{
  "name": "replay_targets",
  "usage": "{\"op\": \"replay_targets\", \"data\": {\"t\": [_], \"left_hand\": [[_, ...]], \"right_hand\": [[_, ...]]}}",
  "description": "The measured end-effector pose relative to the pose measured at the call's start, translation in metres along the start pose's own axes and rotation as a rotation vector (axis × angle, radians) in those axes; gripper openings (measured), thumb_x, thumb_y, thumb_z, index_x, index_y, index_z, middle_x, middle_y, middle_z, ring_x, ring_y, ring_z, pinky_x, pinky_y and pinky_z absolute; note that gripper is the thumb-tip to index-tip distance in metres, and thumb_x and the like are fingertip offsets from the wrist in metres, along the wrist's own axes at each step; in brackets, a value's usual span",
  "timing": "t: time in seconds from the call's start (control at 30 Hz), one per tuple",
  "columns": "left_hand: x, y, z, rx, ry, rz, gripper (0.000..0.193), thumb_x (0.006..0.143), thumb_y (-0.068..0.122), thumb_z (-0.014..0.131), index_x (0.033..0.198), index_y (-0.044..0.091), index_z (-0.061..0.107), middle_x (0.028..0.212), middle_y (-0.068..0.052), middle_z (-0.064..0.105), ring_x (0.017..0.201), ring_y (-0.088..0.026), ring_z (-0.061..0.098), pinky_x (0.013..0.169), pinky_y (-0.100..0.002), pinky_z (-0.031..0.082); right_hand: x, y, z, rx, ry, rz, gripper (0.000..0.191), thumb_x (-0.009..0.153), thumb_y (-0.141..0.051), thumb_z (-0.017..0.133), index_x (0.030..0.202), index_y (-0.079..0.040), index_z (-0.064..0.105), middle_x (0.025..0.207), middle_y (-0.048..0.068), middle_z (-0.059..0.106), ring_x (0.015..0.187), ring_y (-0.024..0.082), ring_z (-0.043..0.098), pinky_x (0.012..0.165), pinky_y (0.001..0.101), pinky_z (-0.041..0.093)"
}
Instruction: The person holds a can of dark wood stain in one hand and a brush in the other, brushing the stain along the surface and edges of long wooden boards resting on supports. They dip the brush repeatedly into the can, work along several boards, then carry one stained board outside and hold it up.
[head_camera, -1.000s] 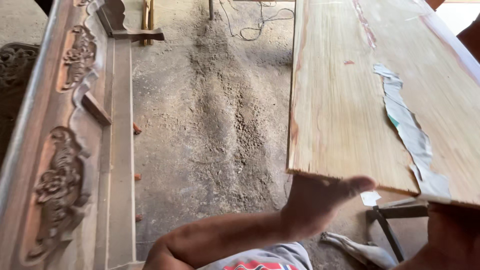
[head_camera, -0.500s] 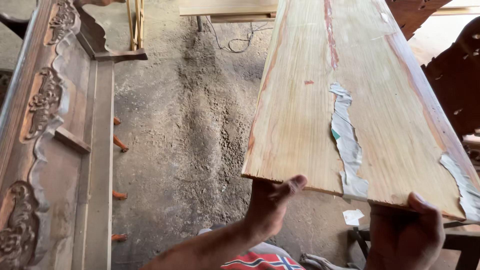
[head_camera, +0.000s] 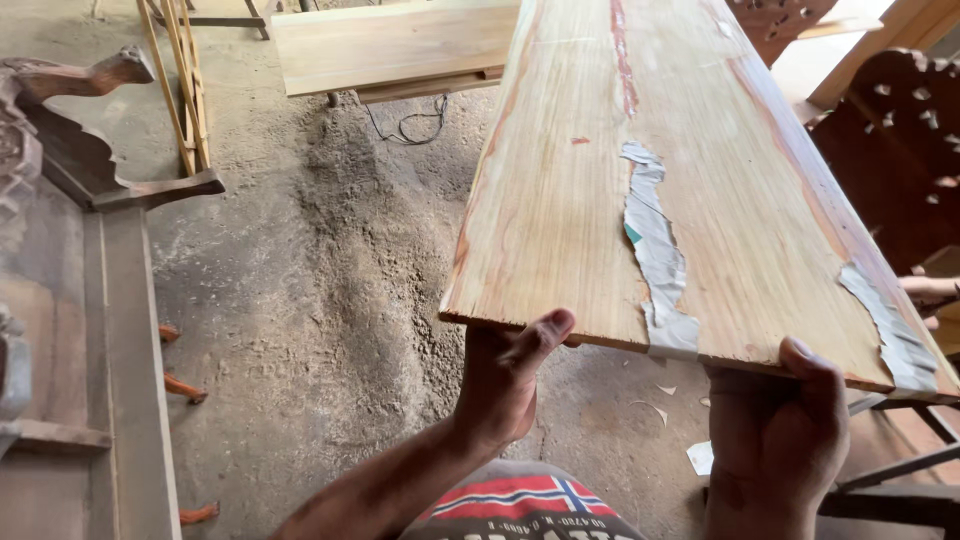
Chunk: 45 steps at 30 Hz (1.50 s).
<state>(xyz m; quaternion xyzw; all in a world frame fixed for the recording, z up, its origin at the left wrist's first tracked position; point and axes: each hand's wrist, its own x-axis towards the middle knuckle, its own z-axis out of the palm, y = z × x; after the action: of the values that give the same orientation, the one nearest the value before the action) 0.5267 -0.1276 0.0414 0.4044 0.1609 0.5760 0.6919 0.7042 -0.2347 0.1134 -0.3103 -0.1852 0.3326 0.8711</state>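
Here, at the far left, a dark carved wooden frame (head_camera: 70, 300) lies along the ground with a few orange pegs (head_camera: 185, 385) poking from its side, and beyond it a slatted rack (head_camera: 180, 80) stands on the sawdust-covered floor (head_camera: 330, 270). A pale plank (head_camera: 390, 45) rests across supports at the top, with a thin cable (head_camera: 405, 125) looped beneath it. Moving toward the middle, the left hand (head_camera: 505, 385) is closed around the near end of a wide wooden board (head_camera: 640, 170), thumb lying on the top face and fingers tucked underneath. The board is lifted off the ground, tilted away from the person and stretching toward the upper right, its near edge held between both hands. A ragged strip of grey paper tape (head_camera: 655, 250) runs down a glued seam near the centre of the board, and a second strip (head_camera: 890, 320) clings close to the right edge. The right hand (head_camera: 775, 440) grips the same near edge from below, thumb hooked over the top. As a judgement, the board looks glued up and in hand, while the tape remnants are not yet cleaned off and the surface appears unfinished. Small paper scraps (head_camera: 700, 455) lie on the floor beneath. At the far right, dark carved furniture pieces (head_camera: 890, 150) stand close by, and another person's hand (head_camera: 925, 288) shows at the edge.
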Motion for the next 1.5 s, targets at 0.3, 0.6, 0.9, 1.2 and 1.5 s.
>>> {"op": "replay_targets", "data": {"t": [0.3, 0.6, 0.9, 1.2, 1.5], "left_hand": [[0.136, 0.029, -0.049, -0.061, -0.061, -0.189, 0.027, 0.092, 0.010, 0.077, 0.112, -0.005, 0.068, 0.095, -0.009, 0.072, 0.084, -0.017, 0.069, 0.078, -0.035, 0.059], [0.284, 0.041, -0.111, -0.241, -0.088, -0.168, 0.057, 0.083, 0.006, 0.071, 0.136, 0.013, 0.050, 0.101, 0.001, 0.068, 0.085, -0.009, 0.066, 0.069, -0.025, 0.058], [0.460, 0.016, -0.243, -0.106, -0.198, -0.100, 0.021, 0.098, 0.014, 0.072, 0.113, 0.000, 0.066, 0.097, -0.004, 0.070, 0.089, -0.010, 0.067, 0.087, -0.029, 0.060], [0.614, 0.024, -0.368, 0.052, -0.174, -0.296, 0.026, 0.095, 0.033, 0.063, 0.108, 0.014, 0.077, 0.094, 0.012, 0.071, 0.041, -0.003, 0.041, 0.034, -0.024, 0.033], [0.820, 0.047, -0.494, 0.542, -0.494, 0.541, 0.032, 0.109, 0.025, 0.046, 0.120, 0.004, 0.067, 0.074, 0.002, 0.063, 0.057, -0.010, 0.059, 0.048, -0.029, 0.051]], "right_hand": [[0.084, 0.091, 0.061, 0.021, -0.025, -0.083, 0.058, 0.101, -0.007, 0.061, 0.158, -0.002, 0.048, 0.133, 0.013, 0.060, 0.132, 0.033, 0.060, 0.112, 0.0488, 0.054], [0.192, 0.210, 0.115, -0.008, 0.036, -0.123, 0.052, 0.095, -0.011, 0.061, 0.145, -0.004, 0.053, 0.132, 0.012, 0.066, 0.124, 0.030, 0.066, 0.101, 0.0458, 0.056], [0.314, 0.393, 0.199, -0.047, 0.000, -0.017, 0.040, 0.101, -0.021, 0.057, 0.138, -0.007, 0.057, 0.129, 0.009, 0.068, 0.121, 0.026, 0.066, 0.102, 0.0419, 0.055], [0.362, 0.543, 0.291, -0.103, -0.001, -0.144, 0.034, 0.108, -0.032, 0.054, 0.131, -0.009, 0.061, 0.125, 0.006, 0.069, 0.118, 0.021, 0.066, 0.104, 0.0379, 0.055], [0.397, 0.821, 0.299, -0.298, 0.355, -0.043, 0.026, 0.108, -0.026, 0.058, 0.118, -0.006, 0.071, 0.113, 0.011, 0.070, 0.100, 0.018, 0.064, 0.095, 0.0341, 0.050]]}}
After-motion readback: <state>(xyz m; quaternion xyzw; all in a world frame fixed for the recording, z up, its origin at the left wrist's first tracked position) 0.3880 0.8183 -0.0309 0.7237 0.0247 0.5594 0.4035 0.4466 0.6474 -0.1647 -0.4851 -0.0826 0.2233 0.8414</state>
